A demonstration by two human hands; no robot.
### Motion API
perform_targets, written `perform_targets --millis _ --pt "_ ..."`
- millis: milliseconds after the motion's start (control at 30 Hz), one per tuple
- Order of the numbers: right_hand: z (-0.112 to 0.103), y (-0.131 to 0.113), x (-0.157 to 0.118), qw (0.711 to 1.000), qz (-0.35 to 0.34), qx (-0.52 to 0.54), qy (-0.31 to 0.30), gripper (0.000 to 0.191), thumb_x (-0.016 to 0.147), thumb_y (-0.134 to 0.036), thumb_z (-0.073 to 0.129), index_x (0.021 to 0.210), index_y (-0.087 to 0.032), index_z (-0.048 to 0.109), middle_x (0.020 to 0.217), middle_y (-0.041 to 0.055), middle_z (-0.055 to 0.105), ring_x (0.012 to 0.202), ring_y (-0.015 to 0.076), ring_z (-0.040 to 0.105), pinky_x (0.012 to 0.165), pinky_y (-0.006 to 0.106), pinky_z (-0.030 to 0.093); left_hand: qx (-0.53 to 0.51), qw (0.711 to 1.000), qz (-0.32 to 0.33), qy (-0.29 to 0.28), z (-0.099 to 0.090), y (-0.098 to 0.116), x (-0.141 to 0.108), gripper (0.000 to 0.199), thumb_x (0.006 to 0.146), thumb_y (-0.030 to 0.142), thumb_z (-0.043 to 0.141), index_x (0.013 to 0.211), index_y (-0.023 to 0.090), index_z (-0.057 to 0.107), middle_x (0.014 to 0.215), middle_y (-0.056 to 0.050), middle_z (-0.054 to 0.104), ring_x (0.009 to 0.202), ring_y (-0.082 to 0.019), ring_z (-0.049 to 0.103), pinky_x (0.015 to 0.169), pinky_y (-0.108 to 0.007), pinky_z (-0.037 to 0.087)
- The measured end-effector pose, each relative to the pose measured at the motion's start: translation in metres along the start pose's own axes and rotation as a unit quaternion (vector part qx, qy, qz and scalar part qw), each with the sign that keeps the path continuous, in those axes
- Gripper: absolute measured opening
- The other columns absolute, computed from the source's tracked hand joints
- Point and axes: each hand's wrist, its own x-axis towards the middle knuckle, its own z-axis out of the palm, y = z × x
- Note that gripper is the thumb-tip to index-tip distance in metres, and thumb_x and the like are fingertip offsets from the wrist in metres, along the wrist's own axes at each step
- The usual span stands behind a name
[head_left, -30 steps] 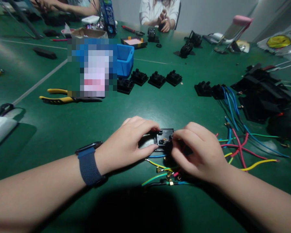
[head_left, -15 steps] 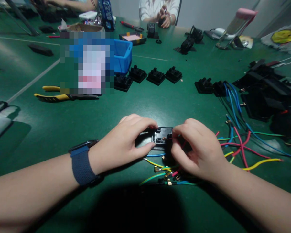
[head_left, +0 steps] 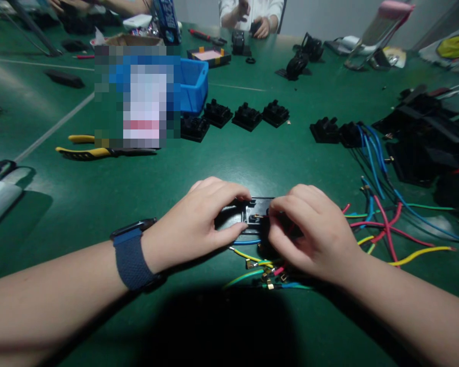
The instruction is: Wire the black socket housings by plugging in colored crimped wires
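A black plastic housing [head_left: 255,208] lies on the green table between both hands. My left hand [head_left: 210,219] holds its left end, thumb at the near edge and fingertips at the far edge. Over the housing's right part, my right hand [head_left: 309,227] pinches a small brass-coloured terminal [head_left: 257,216], whose tip points left; the rest of it is hidden by the fingers. Below and between the hands lie several wires with brass connectors [head_left: 270,285]. More red, blue and yellow wires [head_left: 384,224] spread to the right of my right hand.
Several black sockets [head_left: 247,116] stand in a row before a blue bin [head_left: 194,86]. Yellow-handled pliers [head_left: 87,152] lie left. Black parts [head_left: 421,153] are piled at the right. Across the table sits a person in a white sleeve [head_left: 229,12].
Both hands keep their hold, with barely any shift. The view has moved slightly, and the person across the table has moved one hand away from the other.
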Motion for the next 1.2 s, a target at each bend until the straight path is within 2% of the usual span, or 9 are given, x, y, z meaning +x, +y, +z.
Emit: perform_targets --millis 167,333,633,1200 --pt "0.0004 0.0008 -0.0006 1.0 -0.003 0.0 -0.008 0.003 0.079 -0.015 0.052 0.08 -0.017 0.053 0.067 0.003 0.05 0.064 0.0169 0.044 0.06 0.032 0.035 -0.002 1.0 0.007 -0.001 -0.0014 0.0017 -0.0007 0.028 0.081 0.027 0.059 0.108 0.019 0.053 0.105 -0.005 0.059 0.098 -0.02 0.051 0.088 -0.034 0.04" --pt "0.0003 0.0003 -0.0004 1.0 -0.014 -0.003 -0.005 0.004 0.079 -0.015 0.052 0.081 -0.017 0.054 0.069 0.0042 0.052 0.065 0.0181 0.045 0.061 0.032 0.036 0.002 0.999 0.034 0.027 -0.0036 0.0028 -0.001 0.023 0.084 0.026 0.058 0.105 0.018 0.054 0.102 -0.005 0.06 0.095 -0.018 0.052 0.086 -0.033 0.04" --pt "0.0006 0.0001 0.0004 0.999 -0.028 -0.012 -0.018 0.006 0.083 -0.019 0.052 0.082 -0.016 0.058 0.071 0.0046 0.054 0.067 0.0177 0.046 0.062 0.033 0.034 -0.007 0.998 0.066 0.001 -0.0033 0.0027 -0.0006 0.012 0.088 0.024 0.053 0.096 0.016 0.06 0.092 -0.003 0.063 0.088 -0.015 0.053 0.082 -0.03 0.04" --pt "0.0 0.0001 0.0006 0.998 -0.034 0.002 -0.043 0.012 0.085 -0.018 0.049 0.083 -0.015 0.06 0.071 0.0046 0.052 0.068 0.0177 0.045 0.064 0.034 0.033 -0.012 0.998 0.058 0.003 -0.0031 0.0025 -0.0011 0.012 0.088 0.023 0.052 0.092 0.017 0.061 0.089 -0.002 0.064 0.085 -0.015 0.054 0.08 -0.029 0.04"
